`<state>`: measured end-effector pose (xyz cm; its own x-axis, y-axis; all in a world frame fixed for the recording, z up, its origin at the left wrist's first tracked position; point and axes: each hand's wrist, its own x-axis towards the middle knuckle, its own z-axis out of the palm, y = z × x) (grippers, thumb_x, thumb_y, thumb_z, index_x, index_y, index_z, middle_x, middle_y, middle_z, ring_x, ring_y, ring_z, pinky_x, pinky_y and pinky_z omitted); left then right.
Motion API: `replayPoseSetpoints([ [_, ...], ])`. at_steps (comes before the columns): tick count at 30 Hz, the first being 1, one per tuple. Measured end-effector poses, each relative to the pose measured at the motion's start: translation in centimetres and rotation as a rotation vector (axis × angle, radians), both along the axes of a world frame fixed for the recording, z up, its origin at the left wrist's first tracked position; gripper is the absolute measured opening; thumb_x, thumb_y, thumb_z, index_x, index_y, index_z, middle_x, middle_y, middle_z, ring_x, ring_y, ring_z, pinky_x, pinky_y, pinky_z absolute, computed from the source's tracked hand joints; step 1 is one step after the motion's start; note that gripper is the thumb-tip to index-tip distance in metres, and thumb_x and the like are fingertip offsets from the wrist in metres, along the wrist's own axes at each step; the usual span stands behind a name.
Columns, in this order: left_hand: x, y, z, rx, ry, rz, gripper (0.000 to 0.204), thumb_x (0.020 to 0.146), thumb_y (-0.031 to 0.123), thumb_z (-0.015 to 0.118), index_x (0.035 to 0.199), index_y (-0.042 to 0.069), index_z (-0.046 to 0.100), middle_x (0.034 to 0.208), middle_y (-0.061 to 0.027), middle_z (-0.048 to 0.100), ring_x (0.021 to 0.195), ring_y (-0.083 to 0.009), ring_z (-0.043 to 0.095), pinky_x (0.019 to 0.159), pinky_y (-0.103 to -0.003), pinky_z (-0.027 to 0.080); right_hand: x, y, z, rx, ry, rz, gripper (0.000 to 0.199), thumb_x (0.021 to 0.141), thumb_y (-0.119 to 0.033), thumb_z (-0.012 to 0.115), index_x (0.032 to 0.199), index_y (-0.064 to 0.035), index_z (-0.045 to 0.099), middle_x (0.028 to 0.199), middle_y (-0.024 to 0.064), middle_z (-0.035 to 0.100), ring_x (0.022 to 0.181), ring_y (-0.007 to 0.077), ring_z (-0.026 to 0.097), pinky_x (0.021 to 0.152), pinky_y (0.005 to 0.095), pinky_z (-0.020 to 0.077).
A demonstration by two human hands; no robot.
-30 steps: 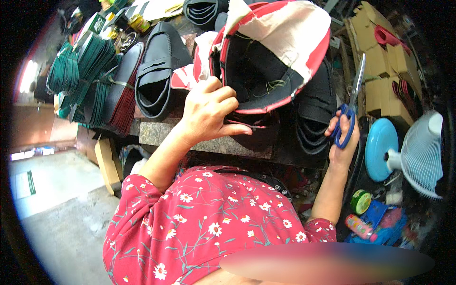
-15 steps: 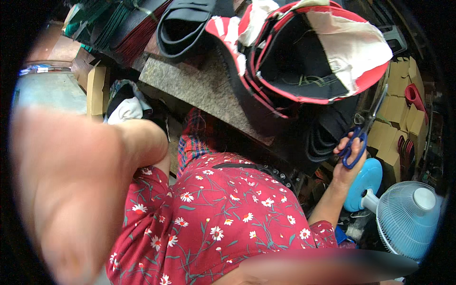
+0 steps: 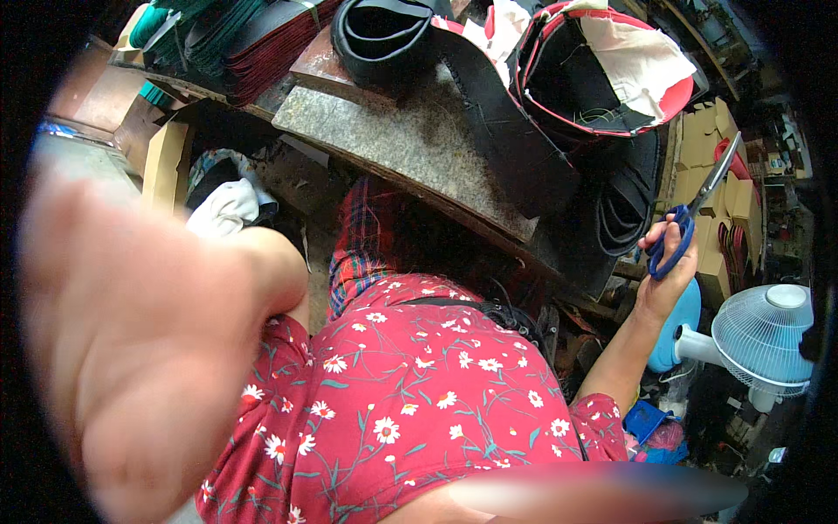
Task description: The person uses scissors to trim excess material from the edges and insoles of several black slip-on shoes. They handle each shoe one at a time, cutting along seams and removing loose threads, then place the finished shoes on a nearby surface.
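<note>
My right hand (image 3: 670, 249) grips a pair of scissors (image 3: 676, 229) by the blue handles. The metal blades point up and away, to the right of the bench. Very close and blurred, my left hand (image 3: 144, 349) fills the left side, raised with its palm side showing; its fingers cannot be made out. On the bench rests a coiled black strip with red edging and white fabric (image 3: 633, 65). A rolled black strip (image 3: 380, 39) sits left of it, and folded black layers (image 3: 624, 210) hang near my right hand.
The stone-topped bench (image 3: 367, 131) crosses in front of me. Dark red (image 3: 271, 52) and green stacked strips (image 3: 218, 39) lie at the far left. Right of me stand a blue and white fan (image 3: 764, 336) and cardboard boxes (image 3: 698, 148). White cloth (image 3: 229, 208) is bunched at left.
The view has shifted, so the bench shows more. My right hand, still with the scissors, appears slightly higher and farther right. My left hand stays raised close by.
</note>
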<state>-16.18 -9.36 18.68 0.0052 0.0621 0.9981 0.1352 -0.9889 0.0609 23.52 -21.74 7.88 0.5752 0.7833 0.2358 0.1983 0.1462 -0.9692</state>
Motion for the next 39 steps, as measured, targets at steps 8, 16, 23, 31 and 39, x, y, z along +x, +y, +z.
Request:
replayPoseSetpoints([
  [8, 12.2, 1.8, -16.6, -1.371, 0.523, -0.248, 0.111, 0.090, 0.064, 0.061, 0.157, -0.004, 0.004, 0.144, -0.0371, 0.040, 0.135, -0.0463, 0.044, 0.113, -0.046, 0.035, 3.2, 7.4, 2.6, -0.029, -0.269, 0.059, 0.029, 0.100, -0.033, 0.065, 0.106, -0.0047, 0.060, 0.082, 0.0059, 0.067, 0.066, 0.0088, 0.059, 0.062, 0.0217, 0.0458],
  [16, 17.2, 4.1, -20.6, -1.426, 0.046, -0.379, 0.139, 0.069, 0.037, 0.088, 0.156, -0.002, -0.013, 0.151, -0.0352, 0.025, 0.142, -0.0446, 0.031, 0.120, -0.045, 0.027, 4.9, 16.1, 0.1, -0.188, -0.315, 0.099, 0.042, 0.082, -0.021, 0.083, 0.107, 0.0044, 0.061, 0.085, 0.0052, 0.068, 0.068, 0.0116, 0.064, 0.063, 0.0253, 0.0519],
  [23, 9.5, 7.6, -16.3, -1.127, 0.391, -0.454, 0.108, 0.074, -0.008, 0.078, 0.161, 0.012, 0.018, 0.152, -0.0205, 0.037, 0.117, -0.0220, 0.061, 0.093, -0.031, 0.054, 3.0, 11.6, -0.5, -0.044, -0.038, 0.200, 0.027, 0.082, -0.009, 0.075, 0.103, -0.0009, 0.061, 0.086, 0.0047, 0.065, 0.067, 0.0147, 0.063, 0.065, 0.0282, 0.0528],
  [31, 6.0, 9.6, -14.0, -0.734, 0.785, 0.356, 0.068, 0.080, 0.005, 0.067, 0.145, 0.008, 0.048, 0.133, -0.0170, 0.059, 0.116, -0.0341, 0.060, 0.097, -0.041, 0.052, -0.5, 10.2, -1.4, -0.163, -0.204, 0.233, 0.031, 0.087, -0.018, 0.081, 0.102, -0.0034, 0.057, 0.080, 0.0024, 0.064, 0.068, 0.0093, 0.062, 0.062, 0.0228, 0.0503],
  [39, 14.4, 2.9, -15.9, -0.194, 0.964, 0.240, 0.038, 0.083, 0.014, 0.065, 0.119, 0.007, 0.065, 0.107, -0.0106, 0.068, 0.105, -0.0275, 0.065, 0.104, -0.043, 0.046, -0.8, 5.5, 2.9, -0.260, -0.920, -0.023, 0.035, 0.084, -0.032, 0.080, 0.103, -0.0089, 0.062, 0.081, 0.0068, 0.071, 0.074, 0.0232, 0.071, 0.065, 0.0335, 0.0524],
])
